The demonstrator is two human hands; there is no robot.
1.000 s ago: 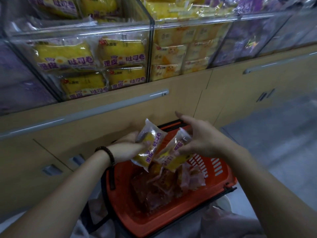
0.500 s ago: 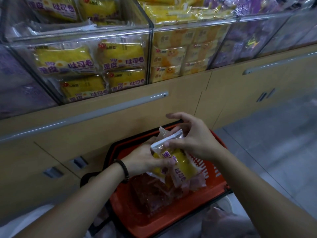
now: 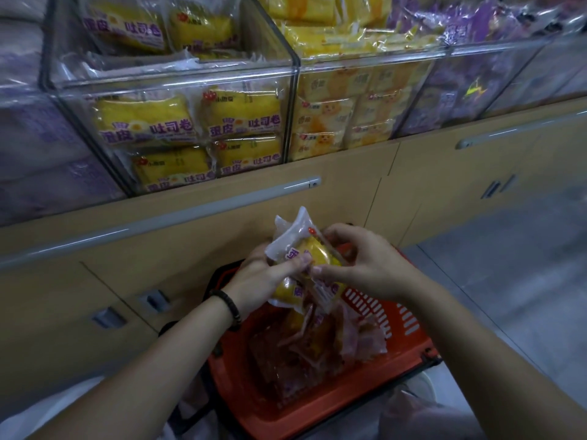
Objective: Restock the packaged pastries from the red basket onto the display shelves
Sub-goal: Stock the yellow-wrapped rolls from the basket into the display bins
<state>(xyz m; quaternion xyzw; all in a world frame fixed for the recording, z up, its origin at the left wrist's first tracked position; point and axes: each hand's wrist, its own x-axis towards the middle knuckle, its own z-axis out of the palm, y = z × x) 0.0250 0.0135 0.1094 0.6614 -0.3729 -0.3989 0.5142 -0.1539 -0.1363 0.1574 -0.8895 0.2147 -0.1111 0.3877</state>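
A red basket (image 3: pixel 394 373) sits low in front of me with several packaged pastries (image 3: pixel 305 347) heaped inside. Above it I hold a bundle of yellow pastry packs (image 3: pixel 301 249) between both hands. My left hand (image 3: pixel 263 277) grips the packs from the left, thumb across the front. From the right, my right hand (image 3: pixel 362 265) curls its fingers and thumb round the same packs. The clear display bin (image 3: pixel 178 81) above holds matching yellow packs (image 3: pixel 149 122) stacked in rows.
To the right of that bin stands a second clear bin (image 3: pixel 349 115) of paler yellow packs, then purple packs (image 3: pixel 460 90). Wooden cabinet doors (image 3: pixel 444 192) with metal handles run below the bins. Grey floor (image 3: pixel 508 281) lies to the right.
Both hands came together over the basket and lifted slightly. The two packs held apart one second ago are now gathered into one bundle between the hands.
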